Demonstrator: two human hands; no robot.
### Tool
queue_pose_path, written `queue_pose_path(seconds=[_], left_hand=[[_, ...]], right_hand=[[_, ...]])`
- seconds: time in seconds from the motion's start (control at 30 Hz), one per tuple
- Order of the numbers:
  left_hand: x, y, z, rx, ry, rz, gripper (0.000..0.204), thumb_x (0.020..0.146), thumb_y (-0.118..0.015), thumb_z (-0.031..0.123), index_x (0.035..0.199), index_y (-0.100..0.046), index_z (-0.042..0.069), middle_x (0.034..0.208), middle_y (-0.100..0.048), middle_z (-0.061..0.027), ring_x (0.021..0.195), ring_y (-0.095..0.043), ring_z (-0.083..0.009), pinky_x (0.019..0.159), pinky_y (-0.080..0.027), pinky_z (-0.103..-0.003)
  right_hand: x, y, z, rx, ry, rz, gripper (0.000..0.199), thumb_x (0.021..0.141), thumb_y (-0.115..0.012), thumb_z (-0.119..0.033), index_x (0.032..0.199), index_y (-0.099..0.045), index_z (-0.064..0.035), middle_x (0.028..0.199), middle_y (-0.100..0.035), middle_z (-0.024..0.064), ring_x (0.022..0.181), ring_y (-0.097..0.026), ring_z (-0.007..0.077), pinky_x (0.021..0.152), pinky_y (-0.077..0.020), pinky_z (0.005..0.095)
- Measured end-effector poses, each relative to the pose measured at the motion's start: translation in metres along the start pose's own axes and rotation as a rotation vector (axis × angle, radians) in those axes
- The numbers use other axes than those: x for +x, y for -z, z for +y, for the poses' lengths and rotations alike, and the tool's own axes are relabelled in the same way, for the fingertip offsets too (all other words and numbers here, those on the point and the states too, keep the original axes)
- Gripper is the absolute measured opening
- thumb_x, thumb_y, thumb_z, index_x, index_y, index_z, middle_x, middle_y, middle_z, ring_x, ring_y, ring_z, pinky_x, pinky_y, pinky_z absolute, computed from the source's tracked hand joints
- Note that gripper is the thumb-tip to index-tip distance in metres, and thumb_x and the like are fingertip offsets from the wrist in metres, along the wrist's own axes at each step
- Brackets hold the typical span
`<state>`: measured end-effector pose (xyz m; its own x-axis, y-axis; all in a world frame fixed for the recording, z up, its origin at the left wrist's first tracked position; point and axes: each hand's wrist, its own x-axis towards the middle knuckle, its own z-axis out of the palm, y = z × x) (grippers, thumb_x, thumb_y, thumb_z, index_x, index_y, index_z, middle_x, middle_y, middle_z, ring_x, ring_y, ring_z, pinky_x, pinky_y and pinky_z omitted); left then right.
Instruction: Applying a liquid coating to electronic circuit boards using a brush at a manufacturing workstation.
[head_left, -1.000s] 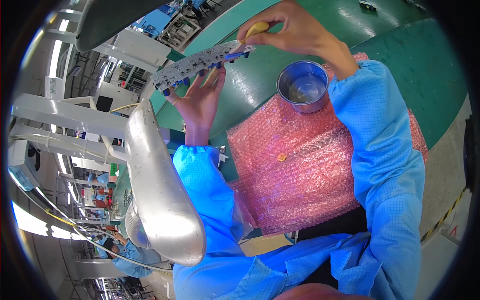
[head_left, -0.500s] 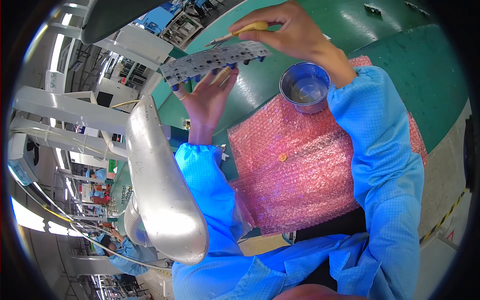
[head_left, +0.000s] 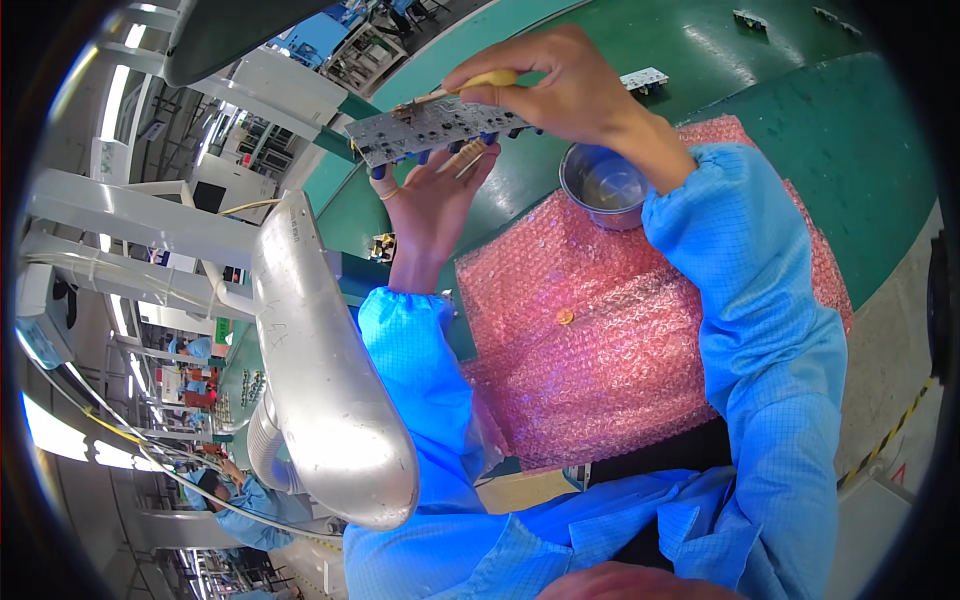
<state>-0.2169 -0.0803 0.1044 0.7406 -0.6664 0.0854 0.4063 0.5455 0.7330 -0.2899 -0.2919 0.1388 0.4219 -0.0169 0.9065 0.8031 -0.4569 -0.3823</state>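
Note:
My left hand [head_left: 432, 208] holds up a long grey circuit board [head_left: 430, 132] from below, tilted, with blue and black parts hanging from its underside. Pale covers wrap some of the fingertips, and the board hides part of that hand. Above the board, my right hand [head_left: 580, 88] pinches the yellow handle of a small brush [head_left: 488, 80]. The brush's dark tip meets the board's upper face near its far edge. Beneath my right wrist stands a round metal cup [head_left: 606, 208] with some clear liquid in it, partly covered by the forearm.
Pink bubble wrap [head_left: 600, 370] covers the near part of the green bench [head_left: 840, 130], with a small yellowish round piece [head_left: 566, 317] on it. A big silver lamp-like housing [head_left: 330, 400] stands left of my arm. Other boards [head_left: 645, 80] lie farther back. A co-worker [head_left: 255, 510] is far left.
The board has shifted slightly right and down, its upper face tilted more into view. My right hand has moved left and down, bringing the brush tip farther along the board.

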Motion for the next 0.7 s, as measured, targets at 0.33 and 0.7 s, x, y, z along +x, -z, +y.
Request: queue_pose_path(seconds=[0.33, 0.7], left_hand=[[-0.001, 0.000, -0.002, 0.012, -0.001, -0.005, 0.111, 0.080, -0.064, 0.064, 0.142, -0.014, -0.013, 0.141, -0.027, -0.0362, 0.133, -0.031, -0.0528, 0.116, -0.028, -0.055], [-0.004, 0.002, 0.000, 0.045, -0.037, 0.038, 0.101, 0.085, -0.057, 0.064, 0.140, -0.022, -0.013, 0.137, -0.033, -0.0350, 0.129, -0.038, -0.0523, 0.115, -0.031, -0.053]], right_hand=[[0.005, 0.010, -0.014, 0.133, -0.142, -0.010, 0.019, 0.081, -0.076, -0.011, 0.101, -0.076, -0.0107, 0.090, -0.075, 0.0033, 0.078, -0.068, 0.0110, 0.071, -0.0531, 0.0261], [0.011, 0.025, -0.042, 0.215, -0.087, -0.090, 0.014, 0.080, -0.075, -0.007, 0.095, -0.076, -0.0076, 0.083, -0.074, 0.0046, 0.073, -0.066, 0.0099, 0.066, -0.0505, 0.0247]])
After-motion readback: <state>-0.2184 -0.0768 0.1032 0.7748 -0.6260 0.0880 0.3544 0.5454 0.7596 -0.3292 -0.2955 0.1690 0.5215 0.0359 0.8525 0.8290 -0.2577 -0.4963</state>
